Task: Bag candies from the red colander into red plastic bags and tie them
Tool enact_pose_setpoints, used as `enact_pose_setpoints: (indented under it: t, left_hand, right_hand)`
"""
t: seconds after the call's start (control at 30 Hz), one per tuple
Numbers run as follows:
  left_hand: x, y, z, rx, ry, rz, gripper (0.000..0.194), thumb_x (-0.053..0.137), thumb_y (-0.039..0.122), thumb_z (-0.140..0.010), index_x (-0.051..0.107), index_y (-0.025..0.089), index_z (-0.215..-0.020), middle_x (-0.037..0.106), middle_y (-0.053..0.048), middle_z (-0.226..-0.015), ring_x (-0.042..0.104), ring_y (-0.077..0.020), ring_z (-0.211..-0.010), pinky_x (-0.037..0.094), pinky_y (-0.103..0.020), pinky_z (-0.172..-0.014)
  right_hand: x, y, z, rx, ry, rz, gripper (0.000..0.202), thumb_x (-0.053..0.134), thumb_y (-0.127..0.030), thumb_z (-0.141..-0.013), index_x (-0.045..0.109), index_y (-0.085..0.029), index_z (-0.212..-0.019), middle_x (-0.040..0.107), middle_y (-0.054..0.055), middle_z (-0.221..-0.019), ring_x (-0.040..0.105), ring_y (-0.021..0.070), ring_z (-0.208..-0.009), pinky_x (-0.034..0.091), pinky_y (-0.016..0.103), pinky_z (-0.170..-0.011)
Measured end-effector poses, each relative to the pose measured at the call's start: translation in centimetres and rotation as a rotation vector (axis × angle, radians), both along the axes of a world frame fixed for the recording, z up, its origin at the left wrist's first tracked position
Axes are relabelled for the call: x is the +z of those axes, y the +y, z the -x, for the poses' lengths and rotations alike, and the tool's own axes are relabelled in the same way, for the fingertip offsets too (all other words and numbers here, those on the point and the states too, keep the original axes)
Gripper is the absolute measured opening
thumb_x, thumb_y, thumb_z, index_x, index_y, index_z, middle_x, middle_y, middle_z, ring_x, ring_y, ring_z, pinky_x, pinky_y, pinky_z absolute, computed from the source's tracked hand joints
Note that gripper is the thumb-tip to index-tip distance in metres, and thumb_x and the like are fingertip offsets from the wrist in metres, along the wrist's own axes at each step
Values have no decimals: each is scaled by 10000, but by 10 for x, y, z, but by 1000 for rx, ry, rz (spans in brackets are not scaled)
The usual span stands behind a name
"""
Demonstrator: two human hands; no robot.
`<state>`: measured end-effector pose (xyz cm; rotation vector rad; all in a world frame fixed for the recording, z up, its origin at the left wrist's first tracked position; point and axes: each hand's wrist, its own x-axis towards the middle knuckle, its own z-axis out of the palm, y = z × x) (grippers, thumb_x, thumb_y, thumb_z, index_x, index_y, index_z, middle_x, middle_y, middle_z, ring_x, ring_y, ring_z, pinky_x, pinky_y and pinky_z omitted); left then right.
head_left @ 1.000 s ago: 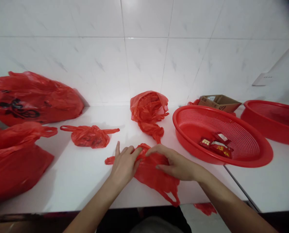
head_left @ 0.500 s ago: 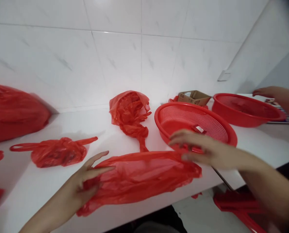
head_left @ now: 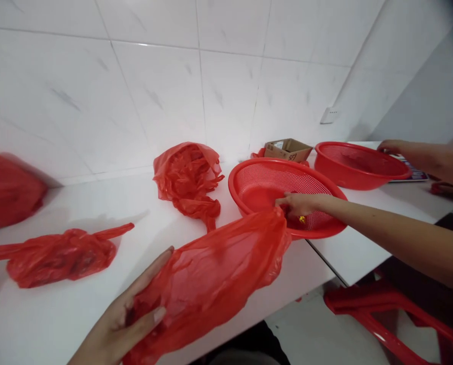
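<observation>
A thin, translucent red plastic bag stretches slantwise across the front of the white table. Its near left end is held in my left hand, with the thumb on the near side and the fingers along the far edge. My right hand reaches over a red perforated basket, its fingers closed on the bag's far right end. Under that hand, inside the basket, a small yellow item shows; most of it is hidden.
A crumpled red bag bundle lies behind. To the left are a tied red bag and a larger red bag. Further right stand a small cardboard box and a second red basket, with another person's hand beside it. A red stool is below.
My right hand has moved inward over the basket, lifting the bag's right end to its rim. The view has turned right. The other person's hand now touches near the second basket's rim.
</observation>
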<state>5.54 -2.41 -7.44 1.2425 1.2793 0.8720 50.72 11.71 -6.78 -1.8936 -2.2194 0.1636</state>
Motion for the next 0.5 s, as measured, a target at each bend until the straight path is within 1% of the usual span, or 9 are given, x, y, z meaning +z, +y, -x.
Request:
enact_pose_setpoints:
  t: [0.07,0.13,0.2,0.27,0.33,0.4,0.43,0.47,0.5]
  left_hand:
    - [-1,0,-2,-15,26,-25,621,724,473,-737,552,459,-1333,451,95,-1505,348,-249,-1429,181,-443,-1184]
    - [-1,-1,-3,-15,90,-72,619,725,484,-730,565,446,-1327,457,82,-1503,333,-259,-1436,159,-453,-1185]
    - [-3,0,-1,-35,149,-108,611,725,488,-729,581,432,-1319,486,53,-1484,363,-287,-1419,180,-489,-1172]
    - [-5,2,1,-105,182,-105,582,719,483,-738,602,415,-1304,547,16,-1435,444,-317,-1364,249,-527,-1141]
    - [-7,4,4,-190,193,-77,515,701,484,-757,644,394,-1262,607,-14,-1371,530,-333,-1289,338,-540,-1097]
    - [-10,6,3,-230,180,-50,438,674,494,-784,690,373,-1204,634,-25,-1337,564,-329,-1254,384,-524,-1077]
    - [-11,6,2,-232,158,-33,412,657,497,-801,702,363,-1187,637,-27,-1335,566,-324,-1252,388,-514,-1080]
    - [-12,7,-1,-227,127,-12,399,645,496,-815,706,354,-1183,635,-27,-1338,563,-317,-1256,381,-505,-1090]
    - [-13,7,-4,-209,84,13,395,632,493,-831,701,348,-1191,630,-25,-1345,556,-310,-1265,368,-497,-1104]
  right_hand:
    - [9,5,-2,91,8,115,175,735,-79,-629,686,-204,-742,649,22,-758,591,150,-702,451,244,-636]
    - [23,12,-3,156,50,163,125,642,-109,-745,670,-189,-836,650,46,-860,588,147,-749,457,257,-682]
    - [40,18,1,191,122,124,101,567,-157,-828,632,-175,-903,638,58,-930,580,141,-779,453,268,-713]
    - [59,18,12,191,177,51,84,561,-222,-860,604,-173,-912,629,49,-932,571,136,-788,445,272,-723]
    - [78,9,32,170,249,0,114,590,-277,-861,595,-171,-902,623,34,-898,568,128,-779,440,270,-720]
    - [93,-9,60,177,424,5,166,598,-325,-869,596,-172,-931,624,23,-881,582,122,-774,452,268,-721]
    - [98,-21,77,203,551,31,195,587,-349,-881,596,-175,-967,629,20,-888,596,121,-781,466,269,-728]
    - [100,-35,95,247,675,94,224,566,-376,-896,594,-184,-1007,637,12,-887,611,121,-780,481,271,-725]
    - [100,-50,113,316,756,199,244,536,-400,-913,594,-195,-1033,645,2,-872,619,119,-758,493,270,-704]
